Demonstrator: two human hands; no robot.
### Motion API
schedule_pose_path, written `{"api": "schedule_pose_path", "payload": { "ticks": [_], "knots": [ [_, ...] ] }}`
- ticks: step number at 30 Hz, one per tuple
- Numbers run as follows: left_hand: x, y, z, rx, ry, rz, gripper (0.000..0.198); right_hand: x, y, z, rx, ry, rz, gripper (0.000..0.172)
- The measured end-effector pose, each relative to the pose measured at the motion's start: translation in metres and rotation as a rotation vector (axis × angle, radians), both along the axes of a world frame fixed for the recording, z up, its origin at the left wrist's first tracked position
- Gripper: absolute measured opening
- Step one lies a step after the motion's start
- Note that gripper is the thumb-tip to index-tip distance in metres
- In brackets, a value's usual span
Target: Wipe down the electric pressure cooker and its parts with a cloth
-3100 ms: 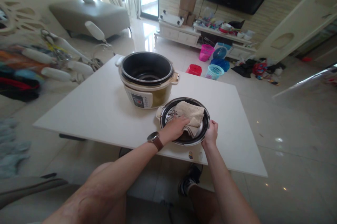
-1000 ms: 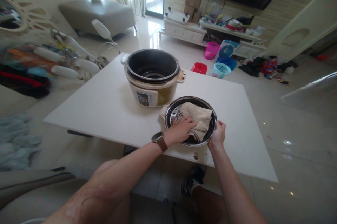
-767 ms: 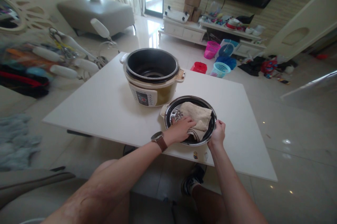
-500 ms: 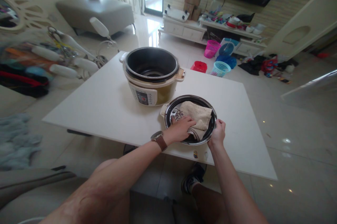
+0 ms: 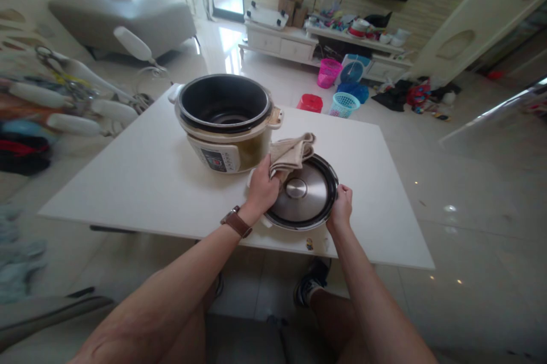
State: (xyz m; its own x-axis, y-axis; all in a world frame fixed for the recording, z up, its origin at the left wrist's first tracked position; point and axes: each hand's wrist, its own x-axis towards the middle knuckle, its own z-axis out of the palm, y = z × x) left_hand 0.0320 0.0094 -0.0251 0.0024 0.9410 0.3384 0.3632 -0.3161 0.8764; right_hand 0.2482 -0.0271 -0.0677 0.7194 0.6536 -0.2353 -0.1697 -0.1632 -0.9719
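A round cooker lid (image 5: 314,196) lies tilted over the front of the table, its metal inner side and black ring facing up. My right hand (image 5: 341,207) is closed around the lid's right rim. At the lid's left side, my left hand (image 5: 262,188) grips a folded beige cloth (image 5: 293,153), which bunches up above the lid's far left edge. Whether the cloth touches the lid I cannot tell. Just behind, to the left, stands an uncovered electric cooker (image 5: 252,150) with a dark inner pot and a control panel on its front.
Everything rests on a white table (image 5: 141,182), with small stickers near its front edge. Beyond it on the floor are a red stool (image 5: 310,103), a light blue basket (image 5: 344,104) and a pink basket (image 5: 329,72). A white multi-armed lamp (image 5: 102,107) stands at the left.
My left hand has lifted the cloth off the middle of the lid and moved to its left side, baring the metal plate. My right hand still holds the rim.
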Motion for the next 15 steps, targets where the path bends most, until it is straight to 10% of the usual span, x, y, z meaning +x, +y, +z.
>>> {"api": "schedule_pose_path", "payload": {
  "ticks": [10,15],
  "knots": [
    [0.024,-0.023,-0.03,-0.205,0.53,-0.495,0.059,-0.001,0.002,-0.005,0.047,0.058,-0.035,0.029],
    [0.027,-0.024,-0.023,-0.257,0.412,-0.633,0.05,0.001,0.005,-0.007,0.073,0.102,-0.046,0.028]
  ]
}}
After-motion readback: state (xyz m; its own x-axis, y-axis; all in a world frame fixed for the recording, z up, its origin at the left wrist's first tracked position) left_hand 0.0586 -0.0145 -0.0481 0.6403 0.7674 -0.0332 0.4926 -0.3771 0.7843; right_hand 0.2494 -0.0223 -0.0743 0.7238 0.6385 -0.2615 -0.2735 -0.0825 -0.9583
